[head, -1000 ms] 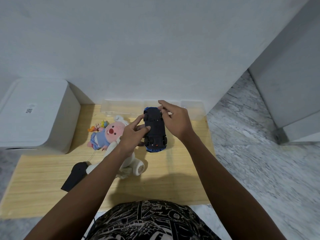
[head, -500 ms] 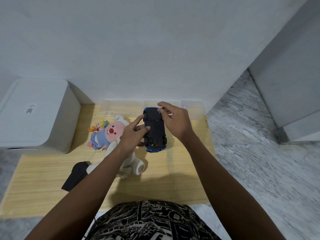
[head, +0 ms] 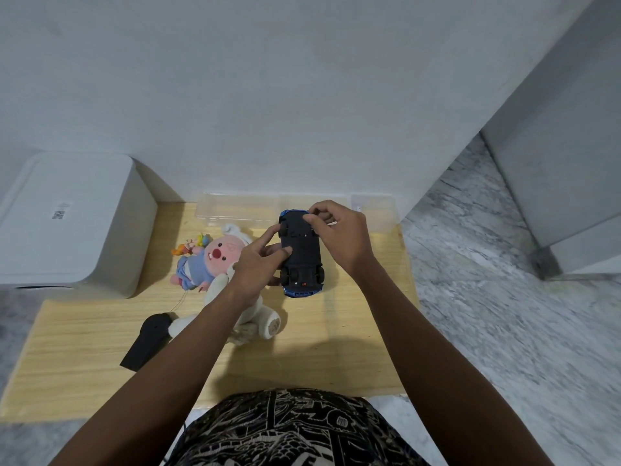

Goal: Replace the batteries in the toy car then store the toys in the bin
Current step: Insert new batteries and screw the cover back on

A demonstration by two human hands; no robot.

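Observation:
The blue toy car (head: 302, 253) lies upside down above the wooden table (head: 84, 348), black underside facing me. My left hand (head: 255, 264) grips its left side, thumb on the underside. My right hand (head: 339, 237) is curled over the car's far end. Its fingertips pinch what looks like a thin pale tool, mostly hidden, against the underside. A clear plastic bin (head: 235, 210) stands against the wall just behind the car. A pink plush in blue clothes (head: 215, 257) and a white plush (head: 265, 321) lie left of the car, partly under my left arm.
A black remote control (head: 148, 338) lies at the front left of the table. A small colourful toy (head: 191, 245) sits beside the pink plush. A large white closed box (head: 74, 223) stands at the table's left end. Marble floor lies to the right.
My right hand's fingers have curled tighter over the car's far end. The car and my left hand have barely moved.

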